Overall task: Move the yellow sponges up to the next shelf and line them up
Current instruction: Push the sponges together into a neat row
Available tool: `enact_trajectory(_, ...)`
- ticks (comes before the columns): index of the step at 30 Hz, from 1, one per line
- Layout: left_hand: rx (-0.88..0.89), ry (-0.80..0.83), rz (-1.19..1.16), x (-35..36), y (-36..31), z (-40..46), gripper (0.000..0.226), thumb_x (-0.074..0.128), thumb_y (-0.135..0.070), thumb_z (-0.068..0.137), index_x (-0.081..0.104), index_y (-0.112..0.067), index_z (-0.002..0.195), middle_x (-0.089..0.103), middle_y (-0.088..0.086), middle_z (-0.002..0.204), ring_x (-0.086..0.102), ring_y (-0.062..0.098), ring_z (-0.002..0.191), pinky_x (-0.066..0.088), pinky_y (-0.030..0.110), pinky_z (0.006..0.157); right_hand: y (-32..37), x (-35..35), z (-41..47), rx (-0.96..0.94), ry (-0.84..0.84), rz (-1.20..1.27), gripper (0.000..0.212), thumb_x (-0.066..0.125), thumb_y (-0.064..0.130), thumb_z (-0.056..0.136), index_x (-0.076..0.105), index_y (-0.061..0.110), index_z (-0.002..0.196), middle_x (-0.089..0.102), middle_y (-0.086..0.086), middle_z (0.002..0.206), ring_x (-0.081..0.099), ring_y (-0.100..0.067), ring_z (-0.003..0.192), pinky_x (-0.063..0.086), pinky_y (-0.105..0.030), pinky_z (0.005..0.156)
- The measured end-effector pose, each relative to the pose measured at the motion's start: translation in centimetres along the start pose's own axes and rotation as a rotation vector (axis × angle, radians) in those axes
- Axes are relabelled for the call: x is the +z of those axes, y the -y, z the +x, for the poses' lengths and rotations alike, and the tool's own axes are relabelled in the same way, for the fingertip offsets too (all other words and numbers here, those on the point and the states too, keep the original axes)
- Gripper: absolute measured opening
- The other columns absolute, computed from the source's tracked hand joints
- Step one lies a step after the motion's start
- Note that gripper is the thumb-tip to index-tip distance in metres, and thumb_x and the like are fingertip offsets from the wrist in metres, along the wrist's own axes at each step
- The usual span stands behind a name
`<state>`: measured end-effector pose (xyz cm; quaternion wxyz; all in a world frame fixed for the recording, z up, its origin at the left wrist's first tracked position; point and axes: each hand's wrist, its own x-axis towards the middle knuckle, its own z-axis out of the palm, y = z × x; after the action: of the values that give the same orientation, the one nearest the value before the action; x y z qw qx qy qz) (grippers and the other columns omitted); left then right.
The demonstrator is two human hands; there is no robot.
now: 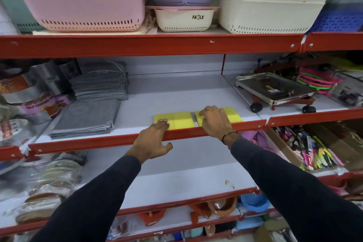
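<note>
A: Start with the big picture. The shelf [176, 92] with the red lip carries the yellow sponges [182, 121] along its front edge, and the shelf below [176, 173] looks bare in the middle, so I judge the lifting is done and only the lining up is left.

B: Agreed. The sponges sit in two groups with a narrow gap between them, near the middle of the row. Grey cloths [86, 118] lie well apart to the left, a metal tray on wheels [275, 89] to the right.

A: What could spoil it from here?

B: They sit right at the lip. A push aimed slightly forward could tip one over the red edge onto the shelf below. Pressing too hard would also squash the foam and skew the row.

A: And the hands?

B: The left hand [153, 141] lies flat, fingers [162, 124] loosely spread and resting on the left end of the left group, thumb hanging below the lip. It grips nothing. The right hand [215, 121] covers the middle of the right group, fingers curled down onto the sponge near the gap. Whether it pinches that sponge or only presses on it, I cannot tell.
</note>
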<state>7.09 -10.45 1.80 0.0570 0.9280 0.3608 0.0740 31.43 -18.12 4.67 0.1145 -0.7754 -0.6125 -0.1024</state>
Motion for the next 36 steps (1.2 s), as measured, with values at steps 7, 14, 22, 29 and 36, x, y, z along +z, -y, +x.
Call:
enact_trajectory(7, 0.0, 0.001, 0.005, -0.2, -0.5, -0.3, 0.093, 0.049, -0.057, 0.079, 0.036, -0.012, 0.159, 0.029, 0.005, 0.171, 0.024, 0.02, 0.159, 0.028, 0.036, 0.125, -1.1, 1.5, -0.5, 0.03, 0.115, 0.124, 0.047, 0.047, -0.001, 0.076, 0.071, 0.008, 0.116, 0.068, -0.015, 0.121, 0.059, -0.04, 0.112, 0.051, -0.046, 0.095)
enact_trajectory(14, 0.011, 0.0, 0.004, -0.4, -0.5, -0.2, 0.095, 0.05, -0.059, 0.077, 0.038, -0.012, 0.158, 0.03, 0.004, 0.171, 0.026, 0.02, 0.158, 0.028, 0.036, 0.124, 0.5, 1.0, -0.3, 0.021, 0.202, 0.268, 0.049, 0.049, 0.001, 0.082, 0.064, 0.003, 0.128, 0.062, -0.018, 0.132, 0.053, -0.04, 0.123, 0.044, -0.043, 0.107)
enact_trajectory(22, 0.078, -0.048, 0.182, 2.7, 0.1, -0.5, 0.111, 0.042, -0.065, 0.071, 0.03, 0.001, 0.159, 0.028, 0.02, 0.169, 0.025, 0.035, 0.158, 0.016, 0.047, 0.13, -6.5, -0.6, -1.5, 0.212, 0.113, -0.075, 0.078, 0.029, 0.066, 0.089, 0.036, 0.016, 0.149, 0.052, -0.014, 0.147, 0.044, -0.034, 0.137, 0.031, -0.056, 0.113)
enact_trajectory(29, 0.069, -0.061, 0.188, 3.1, 0.0, 0.0, 0.114, 0.033, -0.068, 0.071, 0.02, -0.001, 0.162, 0.017, 0.018, 0.173, 0.014, 0.032, 0.161, 0.007, 0.046, 0.131, -5.6, 0.7, -3.9, 0.227, 0.234, -0.029, 0.107, 0.011, 0.087, 0.081, 0.017, 0.013, 0.157, 0.033, -0.015, 0.162, 0.029, -0.027, 0.15, 0.008, -0.055, 0.124)
enact_trajectory(36, 0.039, 0.019, 0.244, 2.8, -1.4, -0.1, 0.112, 0.048, -0.066, 0.082, 0.006, -0.001, 0.164, 0.006, 0.019, 0.174, 0.005, 0.033, 0.162, 0.005, 0.046, 0.131, -1.2, 2.0, -4.2, 0.214, 0.123, 0.023, 0.11, 0.013, 0.089, 0.079, 0.026, 0.01, 0.154, 0.042, -0.02, 0.155, 0.035, -0.031, 0.146, 0.023, -0.051, 0.122)
